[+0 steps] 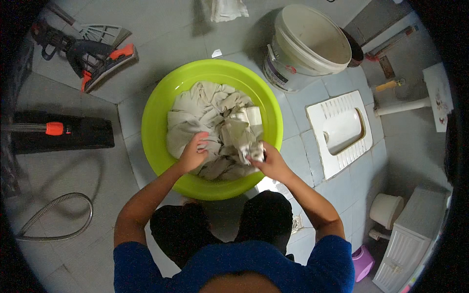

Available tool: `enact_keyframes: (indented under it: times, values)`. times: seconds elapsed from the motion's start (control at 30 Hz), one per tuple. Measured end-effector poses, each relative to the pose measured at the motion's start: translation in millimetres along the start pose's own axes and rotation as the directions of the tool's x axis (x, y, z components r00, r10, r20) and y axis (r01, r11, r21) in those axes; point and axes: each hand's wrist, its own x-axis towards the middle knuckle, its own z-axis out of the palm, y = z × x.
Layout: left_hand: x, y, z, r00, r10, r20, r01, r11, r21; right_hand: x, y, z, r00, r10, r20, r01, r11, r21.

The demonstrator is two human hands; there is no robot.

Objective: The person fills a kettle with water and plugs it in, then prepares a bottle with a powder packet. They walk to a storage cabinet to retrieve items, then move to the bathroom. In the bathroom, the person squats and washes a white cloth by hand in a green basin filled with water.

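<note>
A wide lime-green basin (151, 129) on the floor in front of me holds a heap of wet-looking, pale grey-white cloth (193, 110). My right hand (271, 162) is closed on a bunched, shiny greyish fold of the cloth (242, 134) at the basin's right side. Over the left part of the heap, my left hand (194, 154) hovers or rests with fingers loosely curved and apart. Whether its fingertips touch the cloth I cannot tell. The lower folds lie in shadow between both hands.
A large white bucket (288, 58) stands beyond the basin at right, near a squat toilet (342, 132). Brushes and a mop-like tool (105, 63) lean at the far left. A metal shower hose (90, 210) curls at left. A floor drain (296, 223) lies by my right knee.
</note>
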Motion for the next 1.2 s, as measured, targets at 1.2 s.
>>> enact_keyframes:
  times: [1.2]
  values:
    - [91.3, 57.9, 32.6, 0.893, 0.335, 0.300, -0.411, 0.878, 0.243, -89.3, -184.3, -33.8, 0.558, -0.330, -0.761, 0.415, 0.906, -0.089]
